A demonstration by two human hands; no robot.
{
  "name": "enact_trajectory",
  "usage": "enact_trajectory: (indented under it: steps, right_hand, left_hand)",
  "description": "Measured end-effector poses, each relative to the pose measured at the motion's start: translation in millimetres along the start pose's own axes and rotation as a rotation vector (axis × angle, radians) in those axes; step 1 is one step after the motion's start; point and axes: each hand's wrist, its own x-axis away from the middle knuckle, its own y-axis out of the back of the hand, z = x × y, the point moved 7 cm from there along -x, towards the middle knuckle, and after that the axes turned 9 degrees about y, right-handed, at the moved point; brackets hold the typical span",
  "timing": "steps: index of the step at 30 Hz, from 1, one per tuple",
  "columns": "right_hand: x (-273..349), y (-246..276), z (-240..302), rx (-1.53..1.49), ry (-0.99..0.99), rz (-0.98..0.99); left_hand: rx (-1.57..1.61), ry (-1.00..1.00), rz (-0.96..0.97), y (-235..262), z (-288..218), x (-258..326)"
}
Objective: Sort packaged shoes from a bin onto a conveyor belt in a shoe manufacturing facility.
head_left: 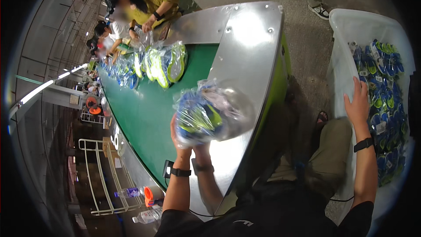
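My left hand [180, 144] holds up a clear plastic bag [212, 114] with blue and yellow-green footwear inside, above the shiny steel end plate [250, 48] of a green conveyor belt [144, 109]. My right hand [357, 103] lies flat with fingers spread on the left rim of a white plastic bin [346, 22], holding nothing. The bin is full of similar bagged blue and green footwear [386, 105]. The steel plate mirrors my left forearm.
More bagged footwear [162, 63] lies in a row further up the belt. Other people [144, 4] work along its far side. A white wire rack [94, 175] and plastic bottles [144, 195] are at lower left. Someone's shoe [320, 11] stands on the concrete floor.
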Motion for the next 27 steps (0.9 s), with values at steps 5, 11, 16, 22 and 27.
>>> enact_trajectory:
  steps: [5,11,16,22,27]
  right_hand:
    - [-1,4,3,0.004,-0.017,0.007]
    - [0,4,3,-0.005,-0.027,0.017]
    - [1,9,6,0.014,-0.055,0.041]
    - [4,15,1,-0.071,0.002,-0.138]
    - [13,46,31,-0.440,0.036,-0.259]
  left_hand:
    - [0.536,0.666,0.244,6,26,22]
    - [0.494,0.500,0.485,-40,-58,27]
    - [0.409,0.596,0.483,-67,-75,31]
    - [0.845,1.007,0.545,-92,-84,50]
    - [0.898,1.071,0.747,-134,-128,67]
